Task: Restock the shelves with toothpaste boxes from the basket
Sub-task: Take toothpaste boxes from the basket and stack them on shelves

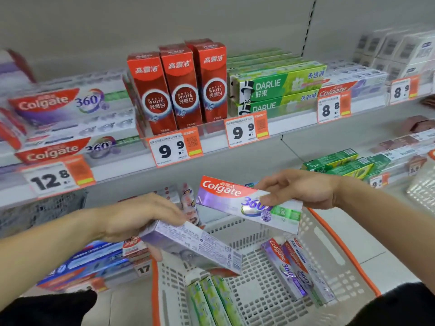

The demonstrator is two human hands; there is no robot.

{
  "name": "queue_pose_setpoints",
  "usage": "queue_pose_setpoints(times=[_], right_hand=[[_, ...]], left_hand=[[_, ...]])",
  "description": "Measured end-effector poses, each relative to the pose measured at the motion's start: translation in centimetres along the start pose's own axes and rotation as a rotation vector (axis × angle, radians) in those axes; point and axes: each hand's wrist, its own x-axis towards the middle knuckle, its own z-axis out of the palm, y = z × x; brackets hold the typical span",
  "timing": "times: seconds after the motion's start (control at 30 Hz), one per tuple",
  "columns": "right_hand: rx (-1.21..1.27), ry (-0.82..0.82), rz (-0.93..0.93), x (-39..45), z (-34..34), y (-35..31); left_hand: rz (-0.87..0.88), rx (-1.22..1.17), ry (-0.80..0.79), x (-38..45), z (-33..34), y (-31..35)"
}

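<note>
Though the shelves (235, 147) were well filled and the basket (341, 250) below kept several toothpaste boxes (296, 267), each carton looked light, stiff yet crushable, with glossy faces likely to slip, best taken across its long edges. The right hand (303, 189) pinched a purple-and-white Colgate 360 box (226, 198) over the basket; the left hand (141, 215) gripped another box (195, 248), back face up.

Each hand (141, 215) (303, 188) holds 1 Colgate box (195, 249) (235, 201) above the basket (329, 250)
</note>
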Motion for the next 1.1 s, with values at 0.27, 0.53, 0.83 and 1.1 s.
queue_pose_setpoints(times=[0.27, 0.53, 0.83, 1.1], right_hand=[[-0.495, 0.397, -0.514, 0.8, 7.4, -7.7], [-1.147, 0.593, -0.926, 6.3, 14.1, -21.4], [-1.495, 0.683, -0.644, 15.1, 15.4, -27.7], [-1.47, 0.851, -0.881, 15.9, 15.8, -25.3]], left_hand=[[0.295, 0.064, 0.165, -5.3, -2.4, -1.6], [0.427, 0.037, 0.267, -9.9, -6.1, -3.8], [0.428, -0.201, 0.254, -12.3, -9.9, -7.1], [0.477, -0.302, 0.261, -11.9, -10.0, -7.1]])
